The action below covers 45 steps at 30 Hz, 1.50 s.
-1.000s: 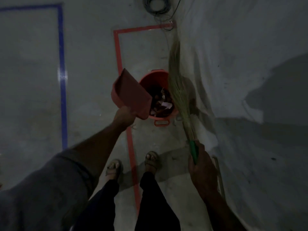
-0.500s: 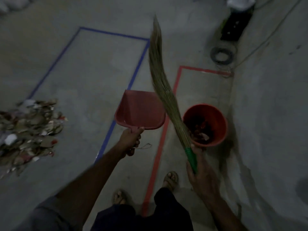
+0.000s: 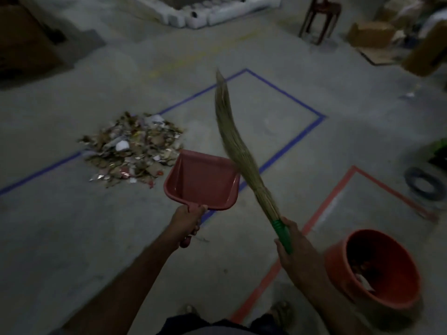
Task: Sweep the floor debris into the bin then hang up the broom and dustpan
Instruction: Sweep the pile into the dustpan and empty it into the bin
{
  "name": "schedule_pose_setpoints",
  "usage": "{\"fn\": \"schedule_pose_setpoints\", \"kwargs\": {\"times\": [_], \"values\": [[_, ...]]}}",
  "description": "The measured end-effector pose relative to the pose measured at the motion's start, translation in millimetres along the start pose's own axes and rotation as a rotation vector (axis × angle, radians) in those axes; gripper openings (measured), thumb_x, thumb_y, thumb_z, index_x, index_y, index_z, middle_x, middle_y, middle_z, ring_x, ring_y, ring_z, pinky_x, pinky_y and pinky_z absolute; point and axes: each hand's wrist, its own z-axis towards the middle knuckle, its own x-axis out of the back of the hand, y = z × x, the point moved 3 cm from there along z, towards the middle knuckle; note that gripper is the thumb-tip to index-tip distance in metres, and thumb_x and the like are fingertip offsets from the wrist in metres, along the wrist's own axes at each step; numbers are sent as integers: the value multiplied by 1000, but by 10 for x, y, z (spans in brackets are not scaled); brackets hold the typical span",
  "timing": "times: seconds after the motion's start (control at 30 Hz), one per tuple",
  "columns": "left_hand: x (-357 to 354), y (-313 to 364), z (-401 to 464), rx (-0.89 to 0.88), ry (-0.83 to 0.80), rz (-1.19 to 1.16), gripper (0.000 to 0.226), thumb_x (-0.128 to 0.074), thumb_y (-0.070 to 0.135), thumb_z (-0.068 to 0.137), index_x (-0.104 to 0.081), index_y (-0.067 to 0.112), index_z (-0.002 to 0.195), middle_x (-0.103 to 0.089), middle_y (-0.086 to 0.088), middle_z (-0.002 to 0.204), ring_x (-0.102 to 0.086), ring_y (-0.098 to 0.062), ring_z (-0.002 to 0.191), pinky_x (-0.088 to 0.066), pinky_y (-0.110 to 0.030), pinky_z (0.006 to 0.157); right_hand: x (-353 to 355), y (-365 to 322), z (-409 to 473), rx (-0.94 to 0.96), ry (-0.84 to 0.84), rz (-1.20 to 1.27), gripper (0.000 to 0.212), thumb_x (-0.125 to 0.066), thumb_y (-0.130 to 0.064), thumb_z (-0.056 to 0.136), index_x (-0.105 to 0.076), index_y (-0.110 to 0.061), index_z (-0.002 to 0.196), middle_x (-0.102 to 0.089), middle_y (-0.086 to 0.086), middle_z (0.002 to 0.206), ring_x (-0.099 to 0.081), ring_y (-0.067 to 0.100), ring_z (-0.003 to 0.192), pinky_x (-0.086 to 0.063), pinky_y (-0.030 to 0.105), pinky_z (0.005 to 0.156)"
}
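My left hand (image 3: 187,222) grips the handle of a red dustpan (image 3: 202,181), which is held level in the air with its tray empty. My right hand (image 3: 294,247) holds the green handle of a straw broom (image 3: 233,141), whose bristles point up and away over the dustpan's right edge. A pile of paper and cardboard debris (image 3: 131,148) lies on the floor ahead to the left, across a blue tape line. The orange bin (image 3: 377,267) stands at the lower right with some scraps inside.
Blue tape (image 3: 290,143) and red tape (image 3: 326,204) mark rectangles on the grey concrete floor. A dark coil (image 3: 424,183) lies at the right. Cardboard boxes (image 3: 371,32), a chair (image 3: 320,15) and white containers (image 3: 212,13) stand along the far side.
I have turned left away from the bin and wall. The bin slid to the lower right, the debris pile came into view ahead, and the dustpan went from tipped over the bin to level.
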Motion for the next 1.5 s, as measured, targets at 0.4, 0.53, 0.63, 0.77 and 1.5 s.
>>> {"fn": "schedule_pose_setpoints", "kwargs": {"times": [0.4,0.53,0.63,0.77,1.5], "values": [[2578,-870,202,148,376,-221,26,-66,19,96,-54,10,74,-44,1,52,-40,-10,38,-34,-21,41,-1183,-1795,793,188,-218,34,54,-58,-43,95,-30,-38,141,-62,-6,102,-62,15,81,-53,36,64],[3121,-1063,484,200,445,-257,27,-66,18,96,-53,10,73,-43,5,47,-39,-10,36,-33,-21,44,-1555,-2125,1360,185,-290,43,57,-59,-40,95,-31,-37,144,-64,-6,107,-62,11,85,-50,32,70],[3484,-1096,817,234,477,-261,24,-67,20,95,-58,6,78,-46,0,51,-42,-14,41,-35,-24,46,-1918,-2386,1840,187,-342,78,58,-61,-31,95,-33,-35,146,-62,-8,116,-62,11,91,-50,31,74],[3865,-972,1356,293,493,-242,24,-68,19,95,-59,4,78,-46,-6,58,-43,-15,41,-38,-23,41,-2345,-2807,2457,219,-397,93,59,-62,-23,95,-34,-31,146,-58,-10,120,-62,11,96,-50,29,77],[5782,-930,5037,434,167,47,21,-67,19,95,-56,8,81,-47,-5,61,-46,-9,38,-41,-23,42,-4539,-4328,4962,39,-568,-166,61,-54,-22,97,-22,-26,149,-57,10,109,-59,26,81,-54,43,64]]}}
